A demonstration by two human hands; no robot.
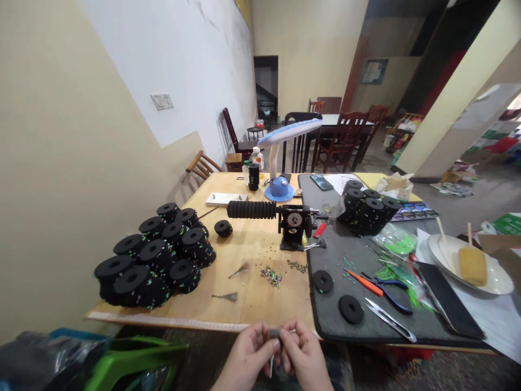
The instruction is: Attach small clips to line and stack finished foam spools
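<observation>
Just off the table's front edge, my left hand [251,355] and my right hand [302,353] meet, thumbs and fingers pinched together. Between the fingertips is a small grey piece [275,331], mostly covered. A thin pale strip [271,367] pokes out below; whether it belongs to that piece I cannot tell. On the wood beyond lie two small fan-shaped tufts with thin stems, one nearer [231,296] and one farther [241,269]. A scatter of tiny coloured beads [271,276] and a patch of brownish bits [297,266] sit close by.
Stacks of black foam discs [152,252] fill the left side; more discs [368,206] stand right. A black winding device [293,225] holds a foam-ringed shaft, behind it a blue lamp [279,190]. Pliers [393,293], tweezers [391,320] and an orange-handled tool [366,282] lie on the grey mat.
</observation>
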